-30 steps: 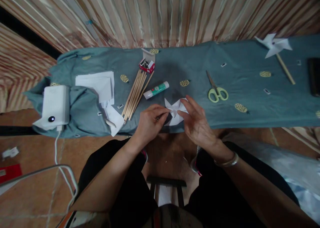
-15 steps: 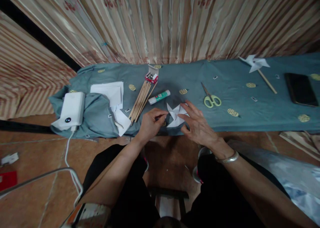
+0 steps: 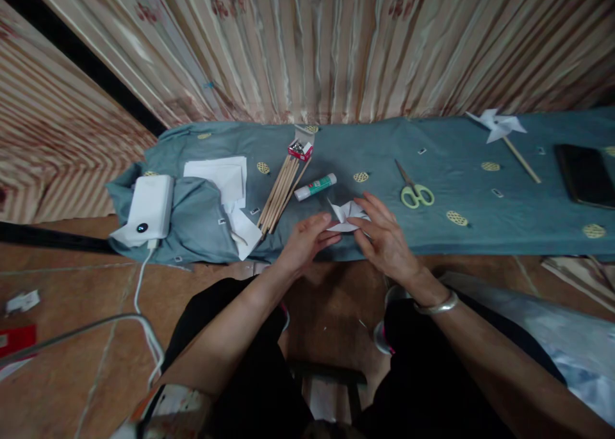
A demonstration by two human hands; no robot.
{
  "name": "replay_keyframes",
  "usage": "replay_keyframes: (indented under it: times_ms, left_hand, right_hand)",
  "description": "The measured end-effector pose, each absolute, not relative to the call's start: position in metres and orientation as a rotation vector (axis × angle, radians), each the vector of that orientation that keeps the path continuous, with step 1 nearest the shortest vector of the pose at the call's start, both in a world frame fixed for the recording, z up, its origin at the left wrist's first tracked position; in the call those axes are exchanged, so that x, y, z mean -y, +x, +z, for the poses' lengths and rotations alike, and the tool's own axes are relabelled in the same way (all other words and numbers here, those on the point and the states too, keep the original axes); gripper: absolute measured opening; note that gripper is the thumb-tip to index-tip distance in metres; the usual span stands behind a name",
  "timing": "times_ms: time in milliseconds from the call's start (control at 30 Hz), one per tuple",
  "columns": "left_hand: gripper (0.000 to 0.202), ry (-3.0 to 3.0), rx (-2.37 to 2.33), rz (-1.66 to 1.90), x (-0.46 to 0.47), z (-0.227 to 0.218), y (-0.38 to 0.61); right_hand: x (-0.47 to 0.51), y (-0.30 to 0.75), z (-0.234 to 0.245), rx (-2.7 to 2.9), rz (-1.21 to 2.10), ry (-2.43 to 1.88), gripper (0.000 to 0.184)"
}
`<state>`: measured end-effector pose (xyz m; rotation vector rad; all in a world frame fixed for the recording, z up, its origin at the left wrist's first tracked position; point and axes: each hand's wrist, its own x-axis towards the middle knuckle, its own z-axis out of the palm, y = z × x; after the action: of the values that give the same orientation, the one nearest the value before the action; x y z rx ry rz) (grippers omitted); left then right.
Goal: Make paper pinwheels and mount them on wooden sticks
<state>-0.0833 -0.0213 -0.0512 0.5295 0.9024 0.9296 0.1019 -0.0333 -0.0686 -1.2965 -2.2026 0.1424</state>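
Over the near edge of the blue-green cloth, gripping with left hand and right hand, with fingers clamped on opposite sides, a paper pinwheel. Apparently settling its folds; likely calling next for light pressure near its middle.

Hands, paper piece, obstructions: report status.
Left hand and right hand touching folded white paper pinwheel, one at each side. White-and-green cylindrical glue stick lies just beyond. No obstruction visible.

Dim, flat light; glint on bracelet; edges stretched; folds of white paper perhaps slightly blurred.
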Motion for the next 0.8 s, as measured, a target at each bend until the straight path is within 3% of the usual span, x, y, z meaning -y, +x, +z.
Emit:
replay_keyframes:
  times_ms: [533,800]
  left_hand:
    - [0.037,0.537,-0.874,1.096,0.016,-0.05,-0.067]
    - [0.036,0.566,-0.89,1.11,0.014,-0.047,-0.065]
  right_hand:
    - [0.048,0.088,-0.049,2.241,0.065,-1.232,0.055]
    - [0.047,0.09,-0.039,2.083,0.177,-1.143,0.044]
